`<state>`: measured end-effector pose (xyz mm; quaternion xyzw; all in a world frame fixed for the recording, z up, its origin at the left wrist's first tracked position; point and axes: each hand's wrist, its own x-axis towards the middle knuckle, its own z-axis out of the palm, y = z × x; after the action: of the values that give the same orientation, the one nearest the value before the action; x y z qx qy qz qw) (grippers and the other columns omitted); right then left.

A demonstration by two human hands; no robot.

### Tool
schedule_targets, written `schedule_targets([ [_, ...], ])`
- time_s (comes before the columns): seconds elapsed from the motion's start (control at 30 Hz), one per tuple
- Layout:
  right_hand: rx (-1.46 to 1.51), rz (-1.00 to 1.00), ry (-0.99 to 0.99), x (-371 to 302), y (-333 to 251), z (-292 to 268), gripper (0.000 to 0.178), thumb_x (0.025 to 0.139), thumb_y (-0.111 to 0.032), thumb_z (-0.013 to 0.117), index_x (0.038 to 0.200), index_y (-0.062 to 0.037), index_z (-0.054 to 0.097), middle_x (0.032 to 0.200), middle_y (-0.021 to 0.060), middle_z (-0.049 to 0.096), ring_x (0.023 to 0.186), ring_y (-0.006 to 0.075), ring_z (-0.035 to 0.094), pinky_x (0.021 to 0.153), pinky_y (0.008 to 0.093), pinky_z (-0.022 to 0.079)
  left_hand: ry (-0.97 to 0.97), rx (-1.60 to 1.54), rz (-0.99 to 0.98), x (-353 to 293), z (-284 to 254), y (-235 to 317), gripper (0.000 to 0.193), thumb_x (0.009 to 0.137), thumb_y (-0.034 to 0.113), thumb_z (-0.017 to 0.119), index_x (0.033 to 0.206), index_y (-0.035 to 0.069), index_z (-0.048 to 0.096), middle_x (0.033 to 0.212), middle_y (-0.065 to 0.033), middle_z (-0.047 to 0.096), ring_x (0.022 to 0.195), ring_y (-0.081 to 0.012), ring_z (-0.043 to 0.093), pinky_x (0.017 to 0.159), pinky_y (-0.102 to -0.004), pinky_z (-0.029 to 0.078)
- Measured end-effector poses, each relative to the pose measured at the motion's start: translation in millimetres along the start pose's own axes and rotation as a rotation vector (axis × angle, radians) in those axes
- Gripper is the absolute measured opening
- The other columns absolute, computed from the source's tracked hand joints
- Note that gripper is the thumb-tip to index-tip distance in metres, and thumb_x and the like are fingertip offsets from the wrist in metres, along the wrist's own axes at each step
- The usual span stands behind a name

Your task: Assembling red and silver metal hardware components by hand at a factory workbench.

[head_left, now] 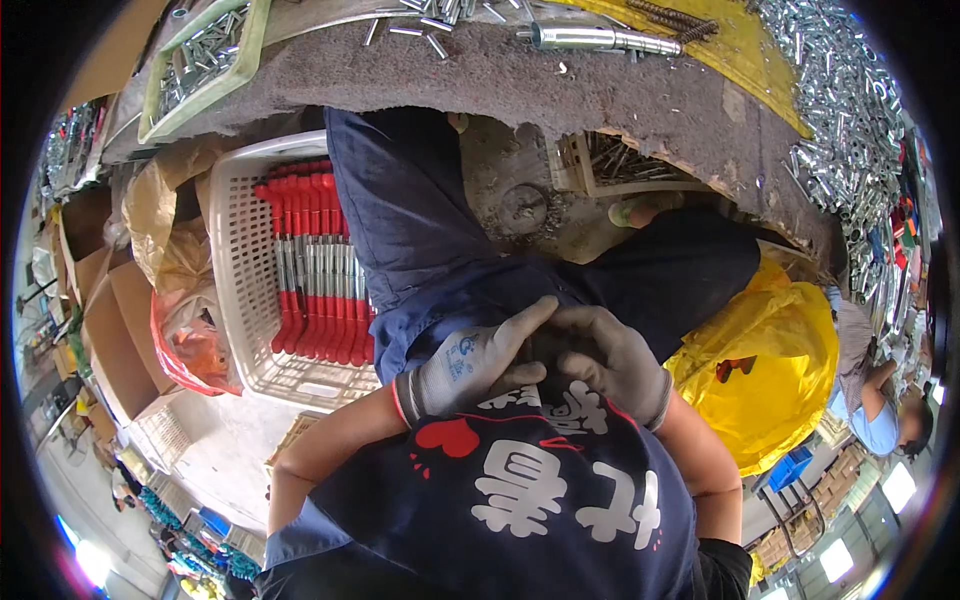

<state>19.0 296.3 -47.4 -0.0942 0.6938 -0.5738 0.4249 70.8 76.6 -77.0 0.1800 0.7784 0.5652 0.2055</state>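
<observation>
Both of my hands wear grey gloves and meet over my lap, in front of my dark printed apron (pixel 520 490). My left hand (pixel 478 362) is curled, its forefinger reaching toward the right hand's fingertips and its thumb lower down. Opposite it, my right hand (pixel 625 365) bends inward with its thumb pointing left. The fingers form a ring around a dark gap. Whatever lies between them is hidden in shadow against the dark cloth. Left of my leg stands a white plastic basket (pixel 240 250) holding a row of red-ended metal tools (pixel 318 265).
A carpet-covered bench (pixel 400 75) runs across the front, bearing a silver cylindrical tool (pixel 605 40), loose metal pins and a tray (pixel 150 105). Metal parts (pixel 850 130) heap at right. A yellow bag (pixel 790 350) sits beside my right leg. Cardboard (pixel 125 330) lies left; another person (pixel 880 415) is far right.
</observation>
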Motion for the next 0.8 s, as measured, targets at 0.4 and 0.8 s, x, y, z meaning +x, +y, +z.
schedule_targets([
  [0.4,0.471,-0.002,0.078,0,6,6,0.048,0.102,-0.036,0.035,0.127,0.0023,0.048,0.117,0.0098,0.057,0.109,0.0148,0.053,0.097,0.0284,0.041,0.061,0.025,0.043,-9,-2,1,0.085,0.081,0.021,0.070,0.146,0.000,0.019,0.142,-0.0244,0.038,0.106,-0.0337,0.060,0.088,-0.0347,0.049],
  [0.8,-0.090,-0.142,0.118,-24,7,16,0.033,0.094,-0.013,0.047,0.123,0.0012,0.052,0.105,0.0177,0.061,0.096,0.0267,0.062,0.085,0.0306,0.047,0.072,-0.137,-0.111,-32,5,5,0.076,0.078,0.021,0.075,0.141,0.005,0.036,0.116,-0.0172,0.060,0.086,-0.0285,0.064,0.076,-0.0334,0.052],
])
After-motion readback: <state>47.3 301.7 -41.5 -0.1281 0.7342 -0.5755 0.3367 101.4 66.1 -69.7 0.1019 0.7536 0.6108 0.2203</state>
